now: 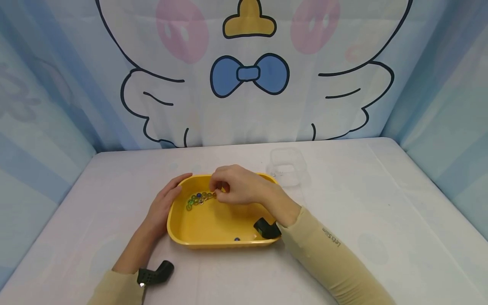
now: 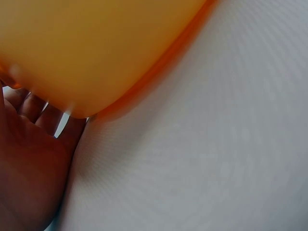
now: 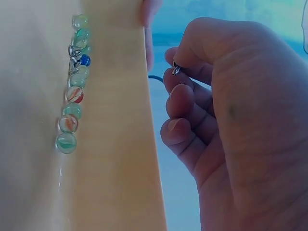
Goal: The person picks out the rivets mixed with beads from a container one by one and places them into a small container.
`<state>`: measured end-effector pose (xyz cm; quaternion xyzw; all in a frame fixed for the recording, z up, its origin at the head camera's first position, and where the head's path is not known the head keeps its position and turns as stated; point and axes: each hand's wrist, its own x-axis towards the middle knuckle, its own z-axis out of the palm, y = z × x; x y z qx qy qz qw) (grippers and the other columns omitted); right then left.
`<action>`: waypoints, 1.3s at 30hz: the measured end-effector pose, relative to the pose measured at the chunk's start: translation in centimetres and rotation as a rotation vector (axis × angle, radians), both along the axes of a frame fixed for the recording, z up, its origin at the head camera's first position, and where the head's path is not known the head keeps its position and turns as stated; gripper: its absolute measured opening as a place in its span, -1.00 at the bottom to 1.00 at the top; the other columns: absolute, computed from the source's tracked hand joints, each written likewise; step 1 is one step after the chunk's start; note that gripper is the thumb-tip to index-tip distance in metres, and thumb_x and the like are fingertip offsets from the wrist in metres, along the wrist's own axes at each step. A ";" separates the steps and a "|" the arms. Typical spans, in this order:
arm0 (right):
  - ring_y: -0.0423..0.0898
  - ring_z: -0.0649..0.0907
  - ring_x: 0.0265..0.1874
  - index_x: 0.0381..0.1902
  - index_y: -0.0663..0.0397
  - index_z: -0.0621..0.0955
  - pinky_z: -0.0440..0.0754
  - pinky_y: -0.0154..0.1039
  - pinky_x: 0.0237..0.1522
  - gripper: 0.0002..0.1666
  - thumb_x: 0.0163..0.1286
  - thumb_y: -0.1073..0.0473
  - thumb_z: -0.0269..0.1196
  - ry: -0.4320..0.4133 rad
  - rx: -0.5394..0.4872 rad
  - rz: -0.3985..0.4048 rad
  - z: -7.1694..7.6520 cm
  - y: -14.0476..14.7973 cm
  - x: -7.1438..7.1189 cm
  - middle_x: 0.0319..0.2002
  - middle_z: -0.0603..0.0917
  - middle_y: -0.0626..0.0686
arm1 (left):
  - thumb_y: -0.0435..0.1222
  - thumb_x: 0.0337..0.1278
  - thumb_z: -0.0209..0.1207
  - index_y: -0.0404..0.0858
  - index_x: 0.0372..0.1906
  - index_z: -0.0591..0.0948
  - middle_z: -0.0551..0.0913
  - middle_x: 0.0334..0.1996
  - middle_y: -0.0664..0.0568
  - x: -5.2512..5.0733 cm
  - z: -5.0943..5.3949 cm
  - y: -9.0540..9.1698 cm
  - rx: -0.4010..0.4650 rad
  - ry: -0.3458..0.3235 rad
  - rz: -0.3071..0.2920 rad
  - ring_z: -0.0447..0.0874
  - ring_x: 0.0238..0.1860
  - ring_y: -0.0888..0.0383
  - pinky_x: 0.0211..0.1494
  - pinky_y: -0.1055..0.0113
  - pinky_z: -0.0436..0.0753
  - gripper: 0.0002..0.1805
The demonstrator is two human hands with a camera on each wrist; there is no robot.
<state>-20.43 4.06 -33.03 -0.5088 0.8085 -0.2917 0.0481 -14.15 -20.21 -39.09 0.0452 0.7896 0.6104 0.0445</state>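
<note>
My right hand [image 1: 240, 186] is over the back of a yellow tray [image 1: 213, 228]. Its thumb and index finger pinch a small metal piece [image 3: 176, 70], mostly covered by the fingertips, so its exact kind is unclear. My left hand [image 1: 162, 207] rests against the tray's left outer wall; in the left wrist view its fingers [image 2: 48, 118] lie extended along that wall. Inside the tray, a row of glass marbles [image 3: 68, 123] lies along the back wall, with small metal pieces [image 3: 75, 60] among them. A lone blue marble [image 1: 237, 239] sits by the front wall.
Behind the tray's right back corner stands a clear plastic box [image 1: 287, 167], with something small and indistinct inside. A pale cloth covers the table [image 1: 366, 212], and a printed curtain [image 1: 249, 114] rises at its back edge. Black cameras [image 1: 156, 273] are on both wrists.
</note>
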 end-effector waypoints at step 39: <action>-0.14 0.52 -0.38 -0.21 0.20 0.69 0.56 -0.35 -0.28 -0.86 0.30 0.37 0.25 0.073 -0.101 -0.128 1.1 2.4 -1.2 -0.33 0.63 -0.04 | -0.09 0.64 -0.24 -0.09 0.54 0.28 0.27 0.49 0.04 0.0 -0.1 -0.1 0.037 -0.018 0.001 0.21 0.46 0.10 0.48 0.35 0.18 -0.48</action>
